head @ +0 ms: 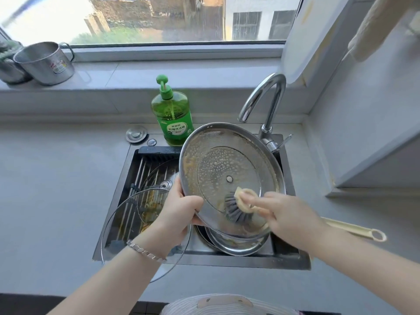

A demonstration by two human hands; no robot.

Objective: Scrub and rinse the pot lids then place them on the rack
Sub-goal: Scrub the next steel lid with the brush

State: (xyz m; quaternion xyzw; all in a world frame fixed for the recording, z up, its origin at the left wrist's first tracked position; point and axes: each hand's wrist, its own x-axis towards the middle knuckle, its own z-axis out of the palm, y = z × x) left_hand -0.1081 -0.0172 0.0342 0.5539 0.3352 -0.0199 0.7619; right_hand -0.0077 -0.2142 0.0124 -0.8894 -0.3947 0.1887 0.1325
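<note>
The soapy lid is tilted over the sink mid-frame. The left hand grips its left rim, and the right hand clasps the dish brush, bristles on the glass. Held by one slick edge, it could slip onto the steel ware beneath, or knock the glass lid leaning on the rack lower left. A grey bench surrounds the sink below a daylit window.

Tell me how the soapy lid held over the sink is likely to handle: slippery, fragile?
Probably slippery: suds cover the lid, and the left hand grips only its rim. Its centre looks like glass, so likely fragile if dropped.
</note>
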